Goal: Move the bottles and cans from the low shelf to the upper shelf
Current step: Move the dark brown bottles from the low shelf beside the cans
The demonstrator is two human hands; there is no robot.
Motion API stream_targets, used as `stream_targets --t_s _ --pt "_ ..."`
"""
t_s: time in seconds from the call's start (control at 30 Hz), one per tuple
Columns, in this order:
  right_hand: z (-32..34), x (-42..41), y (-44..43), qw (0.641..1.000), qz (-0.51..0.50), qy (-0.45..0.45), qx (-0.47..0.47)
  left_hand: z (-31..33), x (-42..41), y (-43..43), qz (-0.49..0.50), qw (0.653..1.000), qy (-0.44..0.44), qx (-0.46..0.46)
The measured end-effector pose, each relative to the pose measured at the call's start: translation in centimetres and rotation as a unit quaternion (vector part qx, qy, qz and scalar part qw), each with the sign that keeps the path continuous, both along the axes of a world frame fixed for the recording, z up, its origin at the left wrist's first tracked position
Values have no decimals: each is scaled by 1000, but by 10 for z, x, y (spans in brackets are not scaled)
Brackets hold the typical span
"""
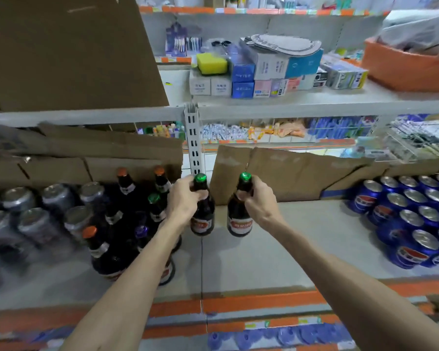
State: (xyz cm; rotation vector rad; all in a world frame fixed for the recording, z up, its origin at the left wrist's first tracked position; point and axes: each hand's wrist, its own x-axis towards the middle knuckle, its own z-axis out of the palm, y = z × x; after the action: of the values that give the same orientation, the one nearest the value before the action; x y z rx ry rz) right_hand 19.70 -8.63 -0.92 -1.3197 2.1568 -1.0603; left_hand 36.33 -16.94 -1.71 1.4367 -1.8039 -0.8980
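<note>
My left hand (184,198) grips the neck of a brown, green-capped bottle (202,219), upright at the middle of the grey shelf (276,254). Just to its right, my right hand (260,198) grips the neck of a second green-capped brown bottle (238,221). Whether the two bottles rest on the shelf or hang just above it is unclear. A cluster of dark bottles (127,224) with orange, green and purple caps stands to the left. Grey cans (36,216) fill the far left and blue cans (416,219) the far right.
Torn cardboard sheets (289,173) lean against the back of this shelf. The shelf above (314,102) holds small boxes, a yellow sponge (211,62) and an orange basket (406,69). A large brown carton (69,51) fills the upper left. A white slotted upright (194,138) divides the bays.
</note>
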Motion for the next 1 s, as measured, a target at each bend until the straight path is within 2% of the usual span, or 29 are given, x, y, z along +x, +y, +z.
stream_targets --t_s 0.27,0.57,1.0 --pt "-12 -11 -41 999 12 4 34 -16 -17 -29 22 999 -13 19" --pt "-27 -29 -53 1000 17 -17 14 -25 -26 -38 20 1000 -20 -7" --pt "-39 -34 -56 999 39 -32 8 -25 -39 -40 5 1000 6 10"
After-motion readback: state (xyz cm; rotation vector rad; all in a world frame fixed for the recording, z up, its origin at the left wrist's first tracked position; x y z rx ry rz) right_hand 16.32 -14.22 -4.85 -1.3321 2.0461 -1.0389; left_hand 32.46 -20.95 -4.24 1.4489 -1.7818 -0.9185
